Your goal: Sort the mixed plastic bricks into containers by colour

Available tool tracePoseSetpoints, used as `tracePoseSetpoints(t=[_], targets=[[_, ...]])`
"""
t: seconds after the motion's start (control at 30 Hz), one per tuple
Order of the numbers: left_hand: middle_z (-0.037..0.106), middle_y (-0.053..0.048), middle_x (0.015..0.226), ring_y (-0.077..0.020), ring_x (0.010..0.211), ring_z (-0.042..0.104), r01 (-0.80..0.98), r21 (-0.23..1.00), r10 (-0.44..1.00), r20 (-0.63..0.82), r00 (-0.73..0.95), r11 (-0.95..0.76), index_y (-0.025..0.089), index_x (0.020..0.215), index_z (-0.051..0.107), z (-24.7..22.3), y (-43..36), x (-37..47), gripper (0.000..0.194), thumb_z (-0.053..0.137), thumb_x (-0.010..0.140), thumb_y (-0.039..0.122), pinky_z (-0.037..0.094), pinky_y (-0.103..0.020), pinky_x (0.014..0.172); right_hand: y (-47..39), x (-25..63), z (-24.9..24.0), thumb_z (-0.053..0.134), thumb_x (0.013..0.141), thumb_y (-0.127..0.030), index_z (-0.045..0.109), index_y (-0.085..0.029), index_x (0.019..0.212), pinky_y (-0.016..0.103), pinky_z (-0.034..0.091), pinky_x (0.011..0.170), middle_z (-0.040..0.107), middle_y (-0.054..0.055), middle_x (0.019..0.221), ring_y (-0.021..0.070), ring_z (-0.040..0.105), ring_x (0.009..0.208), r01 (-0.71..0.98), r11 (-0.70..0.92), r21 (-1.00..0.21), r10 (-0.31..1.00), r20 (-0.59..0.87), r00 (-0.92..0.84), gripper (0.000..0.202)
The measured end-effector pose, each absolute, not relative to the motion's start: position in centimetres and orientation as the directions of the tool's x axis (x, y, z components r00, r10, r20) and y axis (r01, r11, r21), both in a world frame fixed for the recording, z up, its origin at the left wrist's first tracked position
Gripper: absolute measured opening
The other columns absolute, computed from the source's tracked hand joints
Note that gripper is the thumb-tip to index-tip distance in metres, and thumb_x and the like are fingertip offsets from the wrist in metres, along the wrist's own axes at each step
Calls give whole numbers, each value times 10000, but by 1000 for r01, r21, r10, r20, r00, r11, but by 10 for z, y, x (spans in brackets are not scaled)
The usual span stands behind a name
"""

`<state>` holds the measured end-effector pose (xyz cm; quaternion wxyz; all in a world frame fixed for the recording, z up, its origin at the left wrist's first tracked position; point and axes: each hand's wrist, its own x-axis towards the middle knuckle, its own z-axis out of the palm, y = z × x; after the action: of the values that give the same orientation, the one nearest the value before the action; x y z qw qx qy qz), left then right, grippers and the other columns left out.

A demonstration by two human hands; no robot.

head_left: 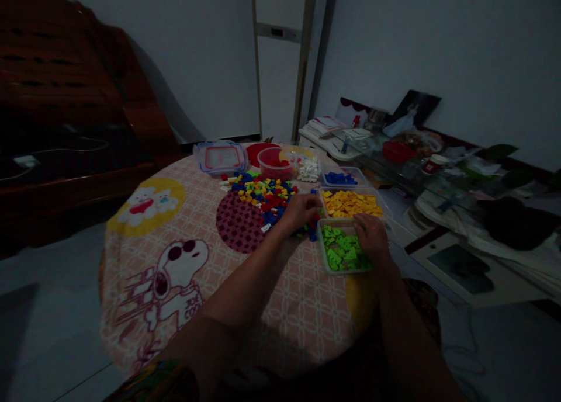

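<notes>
At the right edge of a mixed pile of building blocks (267,194), my left hand (301,210) is closed, fingers bent together. A little green shows by its fingertips, but what they hold is too small to make out. My right hand (371,236) bends over the far right corner of a clear plastic container (323,263), fingers closed about its rim. Green blocks (339,250) lie inside. Directly behind, yellow blocks (350,203) fill another container, and blue blocks (339,179) lie in a third. White blocks (308,169) sit farther left.
A round pinkish bowl (276,163) and a clear lid with a blue edge (220,158) stand at the back of the cloth-covered round table (302,308). To the right, a cluttered glass-topped stand (377,156) holds papers, a red bowl (398,151) and a cup (433,163).
</notes>
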<state>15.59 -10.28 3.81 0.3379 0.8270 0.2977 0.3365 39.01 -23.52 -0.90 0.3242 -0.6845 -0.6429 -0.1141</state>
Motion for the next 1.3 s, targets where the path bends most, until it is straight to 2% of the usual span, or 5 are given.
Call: tracePoseSetpoints(t=[0.27,0.57,0.87,1.03,1.3], targets=[[760,-49,927,-149,805,662,212,703,592,354,724,-679,149,970,775,45,-126,174,237,615,798,118,501,-253,796,-235,391,-10,445,925,-290,720,-191,1152,537,450,1060,735,150,1146,307,634,1120,954,33,-298,811,566,148,370],[762,-92,1059,-221,996,684,684,487,838,275,471,-544,170,1006,777,34,-83,134,270,560,851,132,505,-313,927,-235,391,-11,451,907,-273,719,-198,1135,535,448,1061,738,142,1138,302,635,1115,957,35,-288,802,579,145,360],[774,-97,1029,-242,989,700,756,352,828,132,544,-553,212,1001,796,22,-89,140,257,567,886,193,505,-303,863,-235,392,-12,449,914,-283,712,-203,1162,532,447,1061,727,145,1154,306,622,1134,954,48,-294,808,573,136,370],[770,-98,1025,-243,993,697,751,354,823,121,555,-558,215,978,801,22,-89,141,240,596,862,166,502,-300,865,-235,390,-9,445,908,-276,718,-179,1118,530,451,1056,732,157,1152,308,630,1123,960,28,-280,815,563,140,358],[754,-68,976,-206,944,682,673,463,806,190,560,-577,203,886,787,21,-86,141,120,688,819,208,514,-283,859,-235,392,-9,438,912,-280,711,-187,1168,539,442,1059,730,157,1155,313,624,1125,960,44,-277,819,560,124,385]])
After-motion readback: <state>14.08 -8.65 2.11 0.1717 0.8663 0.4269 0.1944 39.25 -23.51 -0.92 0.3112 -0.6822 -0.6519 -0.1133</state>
